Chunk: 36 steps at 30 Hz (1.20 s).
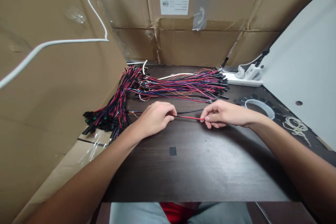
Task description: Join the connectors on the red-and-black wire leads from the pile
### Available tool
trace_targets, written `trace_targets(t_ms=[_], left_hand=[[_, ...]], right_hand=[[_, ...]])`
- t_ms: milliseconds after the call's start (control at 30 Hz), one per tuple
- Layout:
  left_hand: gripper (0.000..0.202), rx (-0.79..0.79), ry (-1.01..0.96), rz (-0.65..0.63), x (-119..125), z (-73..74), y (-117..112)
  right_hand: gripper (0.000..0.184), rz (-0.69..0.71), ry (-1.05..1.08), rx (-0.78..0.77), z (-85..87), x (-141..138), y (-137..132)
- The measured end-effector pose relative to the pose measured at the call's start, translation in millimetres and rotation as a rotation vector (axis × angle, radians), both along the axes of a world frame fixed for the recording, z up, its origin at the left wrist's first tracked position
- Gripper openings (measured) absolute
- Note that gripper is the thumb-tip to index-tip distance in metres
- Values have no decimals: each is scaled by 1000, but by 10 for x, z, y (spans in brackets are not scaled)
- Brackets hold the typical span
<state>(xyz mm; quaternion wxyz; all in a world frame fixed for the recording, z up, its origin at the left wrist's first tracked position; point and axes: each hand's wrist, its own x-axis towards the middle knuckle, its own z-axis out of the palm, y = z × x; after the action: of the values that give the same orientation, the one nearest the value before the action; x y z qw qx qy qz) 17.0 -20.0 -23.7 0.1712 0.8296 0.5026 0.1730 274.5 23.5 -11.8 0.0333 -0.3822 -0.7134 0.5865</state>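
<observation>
One red wire (187,117) is pinched taut between two hands: left hand (154,118) and right hand (223,113). Two wire bundles (181,85) are seen farther back on the table (199,168).

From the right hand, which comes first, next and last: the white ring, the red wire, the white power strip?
1. Red wire: pinched in the right hand's fingers.
2. White ring: just right of it, on the table.
3. White power strip: farther back, right.
</observation>
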Motion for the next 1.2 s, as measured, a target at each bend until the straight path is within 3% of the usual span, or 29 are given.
trace_targets(t_ms=[167, 300, 400, 467, 600, 800, 1200], left_hand=[[11, 209, 145, -50, -39, -12, -26], [14, 289, 170, -53, -12, -16, -65], [6, 220, 14, -9, 43, -12, -85], [11, 142, -62, -9, 76, -10, -84], [24, 109, -91, -9, 119, -21, -69], [16, 95, -166, 54, 172, -52, -87], [19, -23, -187, -20, 350, -41, -124]], right_hand=[[20, -38, -23, 27, 16, 35, 35], [19, -42, -40, 102, 47, 37, 32], [19, -56, -46, 123, 75, 26, 12], [19, -69, -39, 137, 76, 21, 4], [17, -56, -33, 220, 29, -1, 7], [20, -25, -13, 293, -36, -114, -29], [18, -58, 41, 428, -52, -214, -129]])
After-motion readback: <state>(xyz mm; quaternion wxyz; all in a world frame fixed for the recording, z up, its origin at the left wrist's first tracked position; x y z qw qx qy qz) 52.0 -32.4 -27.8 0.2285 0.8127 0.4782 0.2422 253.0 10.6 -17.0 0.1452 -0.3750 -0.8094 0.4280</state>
